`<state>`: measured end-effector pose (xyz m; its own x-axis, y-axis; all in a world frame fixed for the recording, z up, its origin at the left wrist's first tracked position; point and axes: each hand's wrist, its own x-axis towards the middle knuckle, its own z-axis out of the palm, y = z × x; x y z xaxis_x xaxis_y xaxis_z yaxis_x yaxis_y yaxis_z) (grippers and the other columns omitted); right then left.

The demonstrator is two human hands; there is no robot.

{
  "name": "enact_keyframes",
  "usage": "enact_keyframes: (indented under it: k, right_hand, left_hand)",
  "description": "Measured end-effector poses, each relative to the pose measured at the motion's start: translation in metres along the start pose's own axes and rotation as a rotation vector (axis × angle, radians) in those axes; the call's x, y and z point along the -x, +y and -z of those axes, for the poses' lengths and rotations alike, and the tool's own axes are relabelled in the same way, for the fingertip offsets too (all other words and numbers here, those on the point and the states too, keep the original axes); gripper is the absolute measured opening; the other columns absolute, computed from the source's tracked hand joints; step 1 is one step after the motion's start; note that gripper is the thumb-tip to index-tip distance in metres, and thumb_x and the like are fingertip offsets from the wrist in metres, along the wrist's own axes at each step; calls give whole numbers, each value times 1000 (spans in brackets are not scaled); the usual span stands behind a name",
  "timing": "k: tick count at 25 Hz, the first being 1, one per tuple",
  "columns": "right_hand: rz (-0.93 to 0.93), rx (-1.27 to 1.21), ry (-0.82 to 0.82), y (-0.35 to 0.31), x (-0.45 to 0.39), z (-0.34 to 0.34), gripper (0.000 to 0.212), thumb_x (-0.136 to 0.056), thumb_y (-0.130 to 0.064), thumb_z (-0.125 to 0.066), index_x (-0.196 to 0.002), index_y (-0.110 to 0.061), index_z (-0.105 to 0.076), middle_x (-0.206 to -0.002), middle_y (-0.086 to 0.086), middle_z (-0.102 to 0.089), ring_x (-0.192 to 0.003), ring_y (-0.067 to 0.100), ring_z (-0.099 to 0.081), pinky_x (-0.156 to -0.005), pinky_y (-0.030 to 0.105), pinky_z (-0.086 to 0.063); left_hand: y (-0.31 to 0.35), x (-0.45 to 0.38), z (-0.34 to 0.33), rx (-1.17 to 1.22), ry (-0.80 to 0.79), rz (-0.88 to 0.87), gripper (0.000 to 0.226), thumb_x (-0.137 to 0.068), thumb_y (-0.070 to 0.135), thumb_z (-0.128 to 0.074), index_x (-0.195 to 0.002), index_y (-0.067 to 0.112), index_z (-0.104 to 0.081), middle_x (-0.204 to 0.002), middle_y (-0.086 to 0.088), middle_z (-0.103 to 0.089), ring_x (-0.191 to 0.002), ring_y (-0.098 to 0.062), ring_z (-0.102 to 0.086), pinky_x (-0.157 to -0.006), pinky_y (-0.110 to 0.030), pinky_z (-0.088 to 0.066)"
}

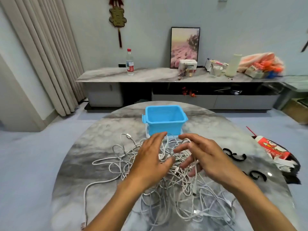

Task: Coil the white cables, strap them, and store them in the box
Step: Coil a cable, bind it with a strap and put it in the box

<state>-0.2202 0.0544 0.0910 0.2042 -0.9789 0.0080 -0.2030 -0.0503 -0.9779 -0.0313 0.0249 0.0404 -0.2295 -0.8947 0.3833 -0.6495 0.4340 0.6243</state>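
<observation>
Nearest the camera, the white cables point(175, 194) are lying in one loose tangle across the middle of the round marble table point(80, 155), with stray loops trailing out to the left and toward the near edge; as a heap it is sprawling in every direction, so no single long axis can be read from it. Just beyond, the left hand point(152, 157) is hovering over the pile with fingers spread and holding nothing, while the right hand point(200, 152) is reaching in beside it, a strand draping over its loosely curled fingers; whether it is really gripping that strand is hard to tell. This looks like the very start: sorting, with no coil formed. The next move is probably calling for one cable end to be found and drawn free. To the right, black straps point(236, 155) are waiting. Farther back, the blue box point(164, 121) is standing upright, mouth open upward, its longer side running left to right.
</observation>
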Motion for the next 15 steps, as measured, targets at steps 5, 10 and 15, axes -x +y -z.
enact_keyframes:
  k: [5,10,15]
  right_hand:
    - [197,-223,19,-10,-2,18,26,-94,-25,-52,-110,-20,-72,-86,7,-69,-51,9,-41,-42,17,-29]
    - [242,-660,310,-2,-9,54,23,-97,-19,-47,-101,-18,-70,-75,0,-62,-44,6,-33,-37,16,-25]
    - [-262,175,587,24,-19,70,32,-96,-8,-46,-115,-21,-69,-103,6,-72,-71,24,-60,-59,33,-47]
  left_hand:
    - [12,-9,-13,102,-176,-88,31,-88,43,-67,-117,37,-63,-112,15,-69,-107,-4,-61,-98,-33,-47]
    - [-9,-33,-10,260,-411,89,18,-91,32,-68,-76,24,-64,-62,11,-62,-58,-5,-56,-62,-29,-48]
    - [-17,-46,4,368,-109,50,16,-95,26,-63,-86,17,-73,-57,21,-57,-52,6,-47,-53,-10,-34]
